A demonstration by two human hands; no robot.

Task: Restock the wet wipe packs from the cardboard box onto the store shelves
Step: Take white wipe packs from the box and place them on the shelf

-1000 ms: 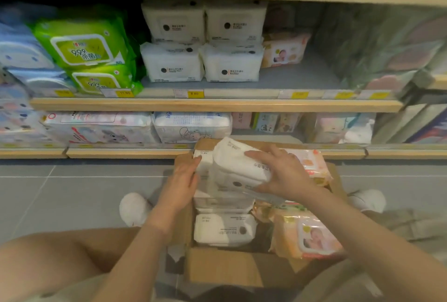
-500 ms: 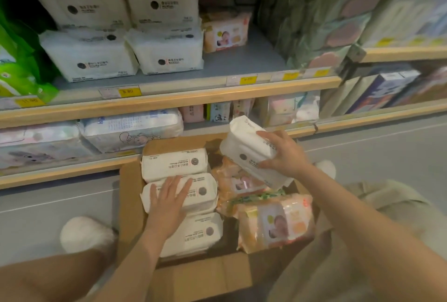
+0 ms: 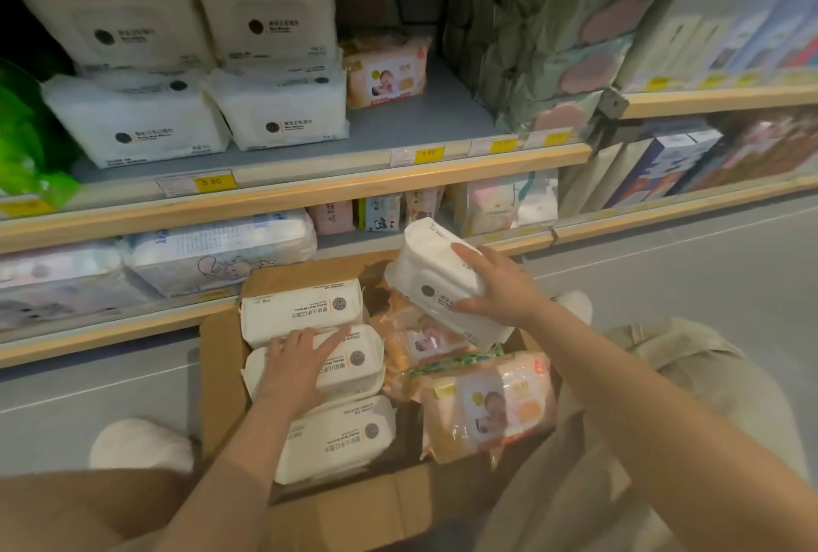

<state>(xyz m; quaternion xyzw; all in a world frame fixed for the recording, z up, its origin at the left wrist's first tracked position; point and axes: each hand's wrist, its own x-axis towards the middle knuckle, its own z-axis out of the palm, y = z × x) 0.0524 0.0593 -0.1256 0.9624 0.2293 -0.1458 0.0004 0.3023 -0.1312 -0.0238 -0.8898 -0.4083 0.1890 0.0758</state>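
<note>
A white soft-plastic wet wipe pack point(image 3: 436, 281) with a dark round logo is held tilted above the open brown cardboard box point(image 3: 221, 357), gripped by the right hand point(image 3: 495, 281), whose fingers curl around its upper face and edge. The left hand point(image 3: 301, 363) lies flat, fingers straight, on the middle one point(image 3: 354, 363) of three cream-white packs with round grey logos and small sideways print; the far pack point(image 3: 305, 308) and the near pack point(image 3: 341, 436) lie just beside it. Peach-orange baby-print packs point(image 3: 491, 405) fill the box's right side. Behind, the wooden-edged shelf point(image 3: 310, 193) carries yellow price tags point(image 3: 212, 182) reading "9.90" and stacked white wipe bundles point(image 3: 186, 64) marked "Wet Wipes". The box stands on the grey tiled floor point(image 3: 686, 268).
</note>
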